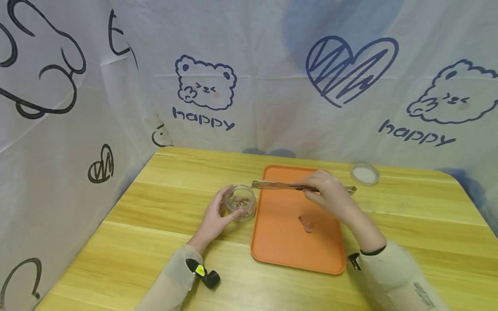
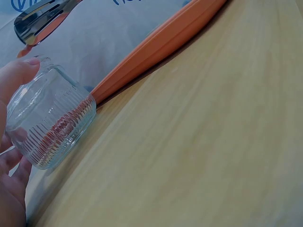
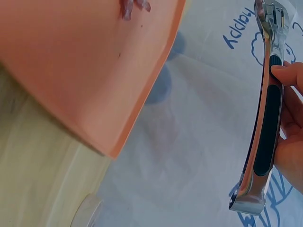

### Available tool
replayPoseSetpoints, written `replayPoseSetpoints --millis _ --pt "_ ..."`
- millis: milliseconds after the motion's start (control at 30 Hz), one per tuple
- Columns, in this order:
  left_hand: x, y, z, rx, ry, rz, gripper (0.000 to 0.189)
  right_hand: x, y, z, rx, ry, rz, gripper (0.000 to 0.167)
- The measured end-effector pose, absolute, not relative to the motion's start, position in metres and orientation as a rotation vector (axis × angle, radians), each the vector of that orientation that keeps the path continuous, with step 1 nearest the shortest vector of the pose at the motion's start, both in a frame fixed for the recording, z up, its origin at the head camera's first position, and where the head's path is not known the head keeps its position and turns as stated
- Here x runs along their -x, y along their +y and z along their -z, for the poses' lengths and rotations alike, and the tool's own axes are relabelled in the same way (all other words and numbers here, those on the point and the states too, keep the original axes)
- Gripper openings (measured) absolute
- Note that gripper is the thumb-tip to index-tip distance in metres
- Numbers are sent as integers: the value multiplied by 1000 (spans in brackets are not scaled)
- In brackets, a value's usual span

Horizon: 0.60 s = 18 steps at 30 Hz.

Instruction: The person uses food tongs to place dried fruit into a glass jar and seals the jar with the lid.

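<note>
My left hand (image 1: 216, 214) grips a ribbed clear glass jar (image 1: 242, 212) on the wood table, thumb near the rim. Reddish-brown pieces lie at the bottom of the jar, which has no lid on. Metal tongs (image 3: 270, 127) with black grip pads are held in my right hand (image 1: 328, 195), thumb on one arm. Level over the tray, their tips reach to the jar's far right rim. At the tips, the left wrist view shows a small reddish piece (image 2: 24, 50). One thin, curled reddish-brown piece (image 1: 307, 226) lies on the orange tray (image 1: 295, 255).
A round clear lid (image 1: 365, 174) lies at the back right of the table (image 1: 163, 190), beyond the tray. Tiny dark crumbs dot the tray in the right wrist view. Behind the table hangs a white printed cloth (image 1: 272, 108).
</note>
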<state>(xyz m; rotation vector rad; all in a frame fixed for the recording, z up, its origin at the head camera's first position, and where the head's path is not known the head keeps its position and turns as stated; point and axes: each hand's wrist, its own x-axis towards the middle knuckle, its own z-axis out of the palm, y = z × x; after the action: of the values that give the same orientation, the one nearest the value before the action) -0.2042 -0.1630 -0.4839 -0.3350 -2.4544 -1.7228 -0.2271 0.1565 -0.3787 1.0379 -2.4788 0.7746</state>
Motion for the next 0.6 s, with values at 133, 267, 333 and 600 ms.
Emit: replayPoseSetpoints --millis 133,267,333,600 --pt "204 -163 484 326 -2464 1719 75 227 148 379 -1059 -2494 -784 23" --pt "204 -163 483 331 -2464 1725 76 227 141 381 -1098 -2504 -763 23" --pt "204 -163 484 332 -2464 1724 75 227 138 383 -1116 -2516 -749 22" --pt "205 -163 485 325 -2455 1730 75 224 130 386 -1120 -2551 -725 23"
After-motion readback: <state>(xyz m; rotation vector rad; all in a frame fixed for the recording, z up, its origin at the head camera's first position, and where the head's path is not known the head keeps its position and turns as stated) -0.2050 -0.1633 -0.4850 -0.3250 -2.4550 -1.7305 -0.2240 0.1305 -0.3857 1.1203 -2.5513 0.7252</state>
